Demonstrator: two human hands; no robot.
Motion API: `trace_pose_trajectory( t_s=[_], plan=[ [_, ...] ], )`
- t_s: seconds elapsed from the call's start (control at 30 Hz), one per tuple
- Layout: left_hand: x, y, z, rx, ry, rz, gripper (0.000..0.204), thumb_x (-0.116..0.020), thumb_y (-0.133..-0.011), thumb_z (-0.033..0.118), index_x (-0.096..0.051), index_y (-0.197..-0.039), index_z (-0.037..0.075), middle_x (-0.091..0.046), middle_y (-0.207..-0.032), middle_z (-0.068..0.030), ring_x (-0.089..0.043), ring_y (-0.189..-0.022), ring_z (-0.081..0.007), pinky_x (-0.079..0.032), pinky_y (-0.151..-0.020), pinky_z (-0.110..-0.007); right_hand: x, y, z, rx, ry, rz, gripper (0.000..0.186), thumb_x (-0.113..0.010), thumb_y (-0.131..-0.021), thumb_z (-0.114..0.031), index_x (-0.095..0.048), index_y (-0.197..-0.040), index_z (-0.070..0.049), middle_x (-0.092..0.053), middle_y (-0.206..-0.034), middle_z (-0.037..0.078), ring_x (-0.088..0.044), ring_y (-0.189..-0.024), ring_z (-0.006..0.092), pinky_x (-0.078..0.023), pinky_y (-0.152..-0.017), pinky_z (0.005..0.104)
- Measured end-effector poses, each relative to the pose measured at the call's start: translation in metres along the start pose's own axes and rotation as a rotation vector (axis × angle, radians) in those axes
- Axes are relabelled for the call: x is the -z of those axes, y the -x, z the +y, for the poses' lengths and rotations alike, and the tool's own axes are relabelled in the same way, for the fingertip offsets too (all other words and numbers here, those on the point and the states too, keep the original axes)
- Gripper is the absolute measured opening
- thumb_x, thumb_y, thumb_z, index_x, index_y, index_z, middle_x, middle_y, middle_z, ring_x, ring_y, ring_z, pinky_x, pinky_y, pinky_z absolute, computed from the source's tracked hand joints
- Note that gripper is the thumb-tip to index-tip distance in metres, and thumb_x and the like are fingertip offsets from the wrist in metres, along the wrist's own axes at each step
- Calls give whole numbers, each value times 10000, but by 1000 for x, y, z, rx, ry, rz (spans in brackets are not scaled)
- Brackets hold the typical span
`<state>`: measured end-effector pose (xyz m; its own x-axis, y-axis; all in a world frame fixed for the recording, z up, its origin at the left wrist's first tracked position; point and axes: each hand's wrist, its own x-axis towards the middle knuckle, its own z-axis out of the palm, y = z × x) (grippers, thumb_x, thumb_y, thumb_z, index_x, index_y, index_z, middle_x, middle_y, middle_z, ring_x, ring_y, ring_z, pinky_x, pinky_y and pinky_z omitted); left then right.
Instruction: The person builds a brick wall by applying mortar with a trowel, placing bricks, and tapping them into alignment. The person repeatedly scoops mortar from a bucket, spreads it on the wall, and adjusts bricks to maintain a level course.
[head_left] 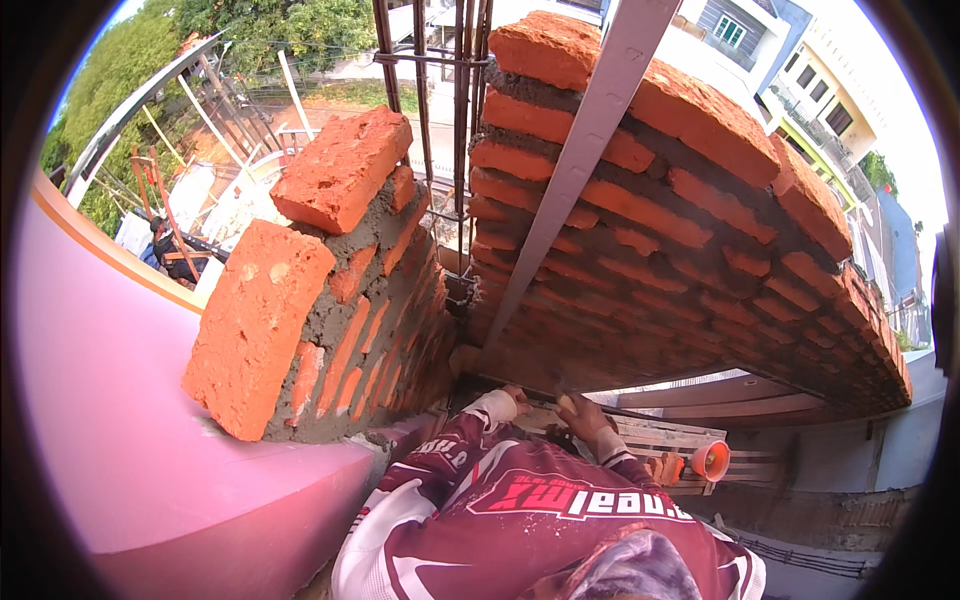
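Low in the view, my left hand (516, 399), a pale cuff at its wrist, reaches to the foot of the brick walls; its fingers are small and partly hidden. Beside it, my right hand (590, 420) is closed around a small pale-yellow piece (567, 403), which looks like a handle; the rest of it cannot be made out. Ahead on the right rises a large wall of orange bricks (640, 205) in grey mortar. On the left stands a shorter brick wall (345, 375) with loose-looking bricks (345, 170) at its top.
A long grey metal bar (575, 160) slants across the right wall. Steel rebar (465, 110) stands between the walls. Below are wooden slats (660, 432), an orange bucket (711, 460) and brick pieces (664, 468). A pink ledge (130, 400) lies left; another person (175, 250) is far below.
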<state>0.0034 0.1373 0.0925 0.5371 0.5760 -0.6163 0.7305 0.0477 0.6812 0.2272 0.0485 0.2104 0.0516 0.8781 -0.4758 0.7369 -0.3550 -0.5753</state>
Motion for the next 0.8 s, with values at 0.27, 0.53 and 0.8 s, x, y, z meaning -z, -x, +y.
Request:
trace_pose_trajectory(
  t_s=[0.27,0.53,0.8],
  plan=[
    [0,-6,-2,-142,159,-3,590,-803,-802,420,-704,-1244,42,-742,-1157,-173,-706,-1104,-286,-554,-963,-393,-16,14,-47,-16,-19,162,604,-608,-930,-581,-590,-1266,-80,-700,-1097,289,-665,-1042,493,-523,-875,564],
    [-2,-5,17,29,443,-66,377,-742,-911,218,-701,-1223,10,-756,-1023,-102,-725,-836,-168,-597,-671,-333,-14,31,-8,7,-31,81,576,-663,-907,-512,-608,-1220,-32,-700,-1086,293,-673,-1044,480,-532,-884,531],
    [-22,16,75,46,1184,-500,450,-692,-984,260,-576,-1381,81,-658,-1278,-63,-659,-1132,-227,-539,-994,-409,27,46,10,91,-98,109,566,-641,-941,-480,-518,-1340,-98,-702,-1094,277,-673,-1008,490,-533,-861,556]
  ],
)
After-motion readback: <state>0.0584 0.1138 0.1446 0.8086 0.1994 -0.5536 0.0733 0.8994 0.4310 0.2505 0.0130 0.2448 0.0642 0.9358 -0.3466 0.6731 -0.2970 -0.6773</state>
